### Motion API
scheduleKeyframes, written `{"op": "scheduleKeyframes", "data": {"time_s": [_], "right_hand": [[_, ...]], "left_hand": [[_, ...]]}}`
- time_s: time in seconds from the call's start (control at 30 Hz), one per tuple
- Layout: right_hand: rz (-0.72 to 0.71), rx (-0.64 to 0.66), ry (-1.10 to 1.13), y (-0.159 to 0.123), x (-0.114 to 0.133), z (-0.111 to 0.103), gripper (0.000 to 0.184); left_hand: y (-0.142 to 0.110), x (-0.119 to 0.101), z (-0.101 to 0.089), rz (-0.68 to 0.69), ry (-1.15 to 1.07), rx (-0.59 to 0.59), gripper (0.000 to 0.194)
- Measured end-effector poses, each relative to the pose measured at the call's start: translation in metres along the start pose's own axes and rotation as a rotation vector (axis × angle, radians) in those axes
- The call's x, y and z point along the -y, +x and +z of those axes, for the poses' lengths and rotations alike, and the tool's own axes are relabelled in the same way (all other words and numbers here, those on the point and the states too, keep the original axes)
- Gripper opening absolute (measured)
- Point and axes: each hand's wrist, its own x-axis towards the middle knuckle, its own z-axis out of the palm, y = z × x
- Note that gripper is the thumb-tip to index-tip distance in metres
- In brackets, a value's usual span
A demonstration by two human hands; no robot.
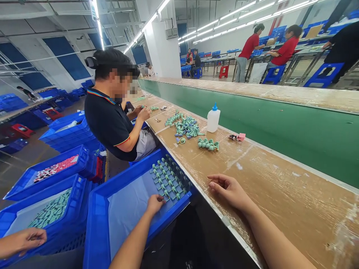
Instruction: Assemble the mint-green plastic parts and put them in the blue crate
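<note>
My left hand [155,203] reaches down into a blue tray [97,224] lined with white paper. Its fingers are curled at the near end of rows of small green plastic parts [168,179]; whether they grip one is hidden. My right hand [228,188] rests on the brown workbench [280,194] near its front edge, fingers loosely curled under with nothing in them. Farther along the bench lie a heap of green parts [186,126], a small cluster of them [208,144], a white squeeze bottle with a blue cap [213,118] and a small pink item [241,136].
A seated co-worker in a black shirt [109,119] works at the bench to the left. Another person's hand [25,239] rests at the lower left by blue crates [56,209] of parts. A green conveyor belt [280,123] runs behind the bench. More people stand at far tables.
</note>
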Motion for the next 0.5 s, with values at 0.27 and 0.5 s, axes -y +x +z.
{"op": "scheduleKeyframes", "data": {"time_s": [0.27, 0.5], "right_hand": [[0.003, -0.002, 0.002, 0.001, 0.0, 0.0, 0.065], [-0.014, 0.007, 0.011, 0.002, -0.004, -0.001, 0.063]], "left_hand": [[-0.006, -0.005, 0.002, 0.041, -0.038, -0.045, 0.027], [-0.02, -0.02, -0.05, 0.04, 0.008, -0.145, 0.019]]}}
